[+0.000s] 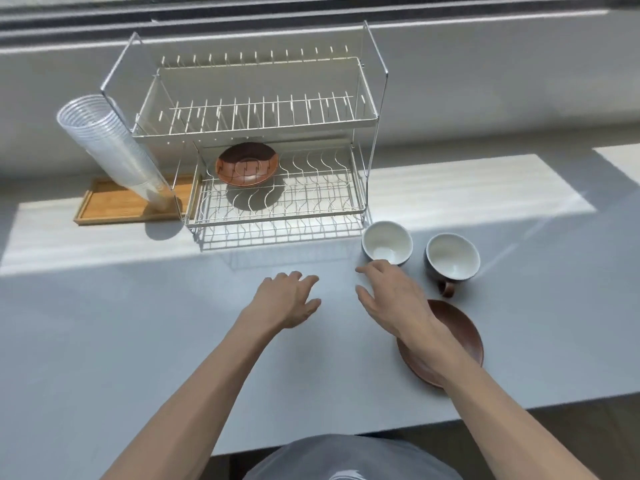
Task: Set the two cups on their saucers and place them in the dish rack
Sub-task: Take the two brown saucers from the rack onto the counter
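Observation:
Two grey cups with white insides stand on the counter right of the rack: the left cup [387,242] and the right cup [452,256], whose brown handle points toward me. One brown saucer [247,163] lies on the lower shelf of the white wire dish rack [277,216]. A second brown saucer [460,332] lies on the counter, partly hidden under my right wrist. My right hand [393,294] hovers just in front of the left cup, fingers apart and holding nothing. My left hand [289,299] floats over the bare counter, fingers apart.
A tall stack of clear plastic cups [110,140] leans on a wooden tray [114,206] left of the rack. The rack's upper shelf [256,112] holds nothing. The counter's front edge runs near my body, and a wall rises behind the rack.

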